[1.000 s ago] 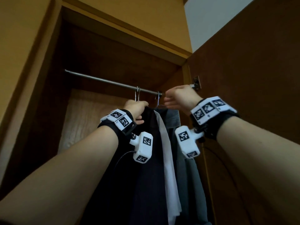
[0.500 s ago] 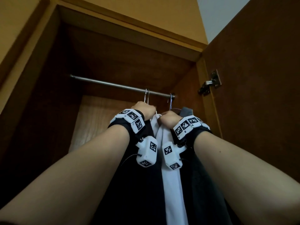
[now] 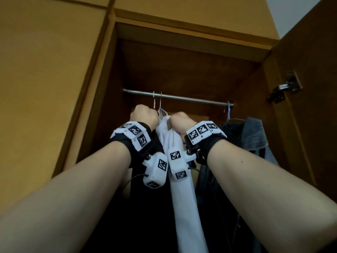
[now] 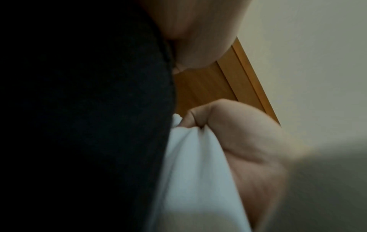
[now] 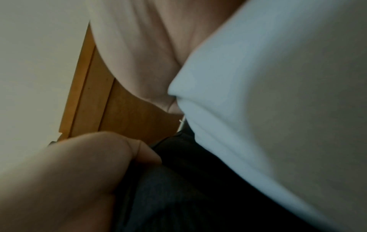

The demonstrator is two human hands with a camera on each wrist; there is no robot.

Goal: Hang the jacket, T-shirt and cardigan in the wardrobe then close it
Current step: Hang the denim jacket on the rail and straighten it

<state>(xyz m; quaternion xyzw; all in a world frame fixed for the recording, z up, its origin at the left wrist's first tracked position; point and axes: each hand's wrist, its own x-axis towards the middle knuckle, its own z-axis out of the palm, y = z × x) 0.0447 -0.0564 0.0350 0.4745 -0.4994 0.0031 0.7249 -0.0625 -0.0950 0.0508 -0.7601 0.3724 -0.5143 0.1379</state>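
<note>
A white T-shirt (image 3: 184, 198) and a black cardigan (image 3: 149, 216) hang side by side on wire hangers (image 3: 157, 101) near the left part of the steel rail (image 3: 182, 97). My left hand (image 3: 144, 115) is fisted at the top of the cardigan (image 4: 79, 109), thumb pressed into the dark cloth. My right hand (image 3: 179, 123) grips the bunched shoulder of the T-shirt (image 5: 278, 94). A grey jacket (image 3: 253, 136) hangs apart at the rail's right end. Wrist views show both hands close together, each with cloth in its fingers.
The wardrobe's right door (image 3: 310, 52) stands open, with a metal hinge (image 3: 284, 88) on its inner face. A tan panel (image 3: 45, 70) bounds the opening on the left. The rail is bare between the two left hangers and the jacket.
My right hand dropped from the rail onto the T-shirt. Both hands then slid the T-shirt and cardigan left along the rail, away from the grey jacket.
</note>
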